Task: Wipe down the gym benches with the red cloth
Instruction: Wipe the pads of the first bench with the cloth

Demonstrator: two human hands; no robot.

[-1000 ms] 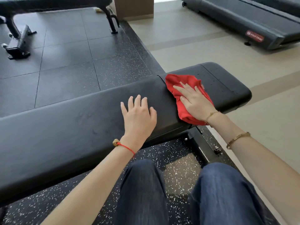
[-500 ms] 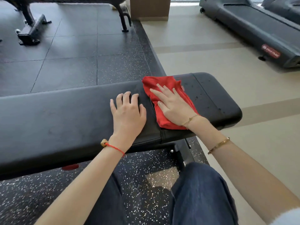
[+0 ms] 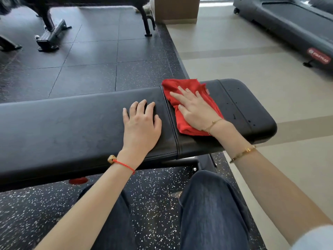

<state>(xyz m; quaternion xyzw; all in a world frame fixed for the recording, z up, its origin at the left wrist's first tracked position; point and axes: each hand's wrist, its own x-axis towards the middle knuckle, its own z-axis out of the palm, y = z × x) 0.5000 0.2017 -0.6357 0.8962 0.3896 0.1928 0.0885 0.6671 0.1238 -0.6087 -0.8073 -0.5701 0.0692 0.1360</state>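
Red cloth (image 3: pixel 182 121), crumpled and creased, lies on the black padded bench (image 3: pixel 72 123) just right of the pad seam, pinned flat under the right hand (image 3: pixel 196 110), fingers straight and spread. Left hand (image 3: pixel 141 126) rests palm-down on the long pad just beside it, fingers extended, holding nothing. Dark droplets speckle the short end pad.

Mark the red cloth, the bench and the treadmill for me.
red cloth (image 3: pixel 182 123): head view, near folded edge.
bench (image 3: pixel 72 123): head view, bare top of long pad.
treadmill (image 3: pixel 288 20): head view, belt deck.
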